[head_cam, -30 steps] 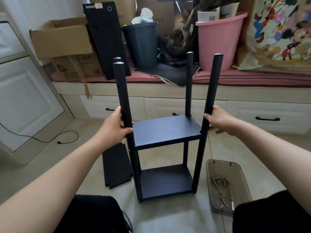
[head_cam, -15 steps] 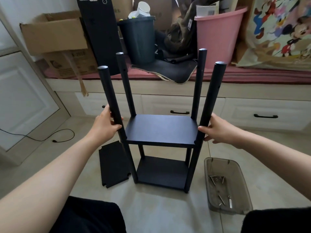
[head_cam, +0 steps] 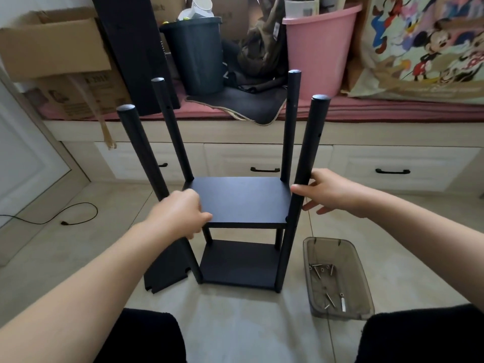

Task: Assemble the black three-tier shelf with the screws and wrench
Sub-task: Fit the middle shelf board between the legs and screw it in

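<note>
The black shelf (head_cam: pixel 241 200) stands upright on the floor tiles with two boards fixed between its four poles. My left hand (head_cam: pixel 180 216) grips the front left pole (head_cam: pixel 141 148) at the level of the upper board's corner, and it is slightly blurred. My right hand (head_cam: pixel 330 192) holds the front right pole (head_cam: pixel 311 142) just above that board, thumb across its front and the other fingers spread loosely behind. A third loose black board (head_cam: pixel 167 268) lies on the floor left of the shelf. Screws (head_cam: pixel 320 269) and a small metal piece (head_cam: pixel 343 305) lie in a smoky clear tray (head_cam: pixel 364 289).
A window seat with white drawers (head_cam: pixel 264 158) runs behind the shelf. On it stand a cardboard box (head_cam: pixel 52 43), a dark bin (head_cam: pixel 196 53), a pink tub (head_cam: pixel 319 48) and a black panel (head_cam: pixel 133 48). A black cable (head_cam: pixel 65 221) lies on the floor at left.
The shelf has turned square to me and sits lower in view. My left hand slid down the pole to the board's corner. My right hand's fingers have loosened.
</note>
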Demonstrator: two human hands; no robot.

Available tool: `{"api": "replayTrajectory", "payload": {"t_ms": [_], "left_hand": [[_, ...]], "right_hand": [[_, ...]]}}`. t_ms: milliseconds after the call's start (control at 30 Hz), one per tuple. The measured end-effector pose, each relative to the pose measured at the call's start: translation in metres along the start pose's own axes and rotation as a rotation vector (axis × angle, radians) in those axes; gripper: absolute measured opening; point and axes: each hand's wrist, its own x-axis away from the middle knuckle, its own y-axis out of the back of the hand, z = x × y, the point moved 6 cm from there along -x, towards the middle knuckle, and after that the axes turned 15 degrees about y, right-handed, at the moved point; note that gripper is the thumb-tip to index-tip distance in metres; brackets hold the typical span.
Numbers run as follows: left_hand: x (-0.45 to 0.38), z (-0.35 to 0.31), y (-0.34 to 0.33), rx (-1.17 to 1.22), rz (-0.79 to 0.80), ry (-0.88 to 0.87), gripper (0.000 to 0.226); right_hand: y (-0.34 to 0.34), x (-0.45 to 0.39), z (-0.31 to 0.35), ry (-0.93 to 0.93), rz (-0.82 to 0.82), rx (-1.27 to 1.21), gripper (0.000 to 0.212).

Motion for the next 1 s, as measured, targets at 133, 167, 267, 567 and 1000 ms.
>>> {"api": "replayTrajectory", "payload": {"t_ms": [133, 167, 267, 567, 1000], "left_hand": [[0.010, -0.061, -0.038, -0.267, -0.097, -0.311, 0.032], [0.012, -0.075, -0.050, -0.283, -0.086, -0.382, 0.037], [0.012, -0.105, -0.084, -0.332, -0.077, -0.543, 0.062], [-0.011, -0.122, -0.139, -0.338, -0.037, -0.468, 0.098], [-0.014, -0.120, -0.133, -0.460, -0.263, -0.502, 0.082]], "right_hand": [[0.001, 0.007, 0.006, 0.036, -0.040, 0.021, 0.025], [0.000, 0.009, 0.006, 0.042, -0.045, 0.037, 0.025], [-0.002, 0.011, 0.009, 0.071, -0.076, 0.093, 0.026], [-0.002, 0.017, 0.011, 0.103, -0.041, 0.121, 0.026], [-0.002, 0.017, 0.012, 0.124, -0.012, 0.175, 0.027]]}}
